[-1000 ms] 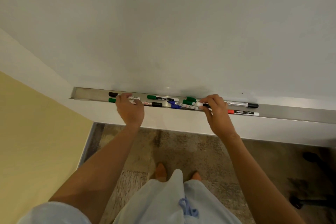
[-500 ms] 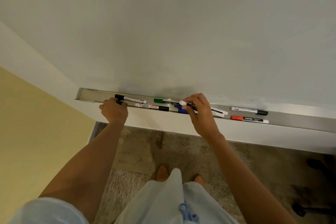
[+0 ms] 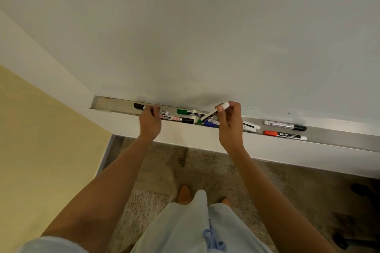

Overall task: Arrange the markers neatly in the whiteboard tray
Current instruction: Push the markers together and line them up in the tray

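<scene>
Head view: right hand [image 3: 230, 127] pinches a green marker [image 3: 213, 112], tilted, white end up toward the whiteboard [image 3: 205, 37], cap down in the tray [image 3: 115, 104]. Left hand [image 3: 149, 122] grips a black marker [image 3: 139, 106] lying lengthwise. Other markers lie along the tray; its left end is bare.

Hidden and cut-off parts

Your left hand [image 3: 149, 123] covers the middle of the black-capped marker [image 3: 139, 106]; your right hand [image 3: 230, 124] hides part of the blue marker [image 3: 210, 123], and the tray [image 3: 115, 104] runs off the right edge.
</scene>
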{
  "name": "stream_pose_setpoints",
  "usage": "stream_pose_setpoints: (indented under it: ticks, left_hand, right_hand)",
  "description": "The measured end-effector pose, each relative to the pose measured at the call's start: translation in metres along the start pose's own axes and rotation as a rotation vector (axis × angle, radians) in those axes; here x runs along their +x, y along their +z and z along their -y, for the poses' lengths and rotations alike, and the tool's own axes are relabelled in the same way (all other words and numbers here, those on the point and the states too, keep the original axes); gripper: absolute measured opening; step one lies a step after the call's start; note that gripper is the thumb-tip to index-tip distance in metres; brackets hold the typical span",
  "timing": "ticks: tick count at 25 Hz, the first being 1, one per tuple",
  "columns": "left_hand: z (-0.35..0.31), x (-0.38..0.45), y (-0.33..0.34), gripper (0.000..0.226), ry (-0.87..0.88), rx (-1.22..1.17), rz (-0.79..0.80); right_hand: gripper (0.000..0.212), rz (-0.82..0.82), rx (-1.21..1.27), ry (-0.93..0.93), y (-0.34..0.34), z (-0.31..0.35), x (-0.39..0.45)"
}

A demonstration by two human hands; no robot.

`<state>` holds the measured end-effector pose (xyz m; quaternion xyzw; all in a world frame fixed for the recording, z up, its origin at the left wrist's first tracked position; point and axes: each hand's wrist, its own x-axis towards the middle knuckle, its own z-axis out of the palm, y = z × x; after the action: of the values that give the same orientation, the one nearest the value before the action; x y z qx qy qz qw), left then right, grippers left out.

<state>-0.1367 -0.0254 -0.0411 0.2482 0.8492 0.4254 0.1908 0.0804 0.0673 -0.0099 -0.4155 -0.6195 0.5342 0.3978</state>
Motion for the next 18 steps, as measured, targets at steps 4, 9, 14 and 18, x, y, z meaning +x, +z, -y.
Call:
stream_pose_setpoints:
  ticks: [4,9,14,18]
  left_hand:
    - [-0.029,-0.024,0.026,0.014,-0.359,-0.725,0.152]
    - [-0.053,-0.037,0.029,0.024,-0.574,-1.074,0.198]
    - [-0.063,-0.047,0.024,0.026,-0.576,-1.130,0.309]
    - [-0.067,-0.052,0.025,0.024,-0.555,-1.115,0.335]
  right_hand:
    - [0.018,-0.077,0.107,0.060,0.011,0.005,-0.008]
    - [0.013,-0.096,0.144,-0.008,0.016,0.006,-0.021]
    - [0.008,-0.077,0.040,-0.116,0.021,0.007,-0.030]
    - [0.007,-0.112,-0.011,-0.167,0.021,0.007,-0.035]
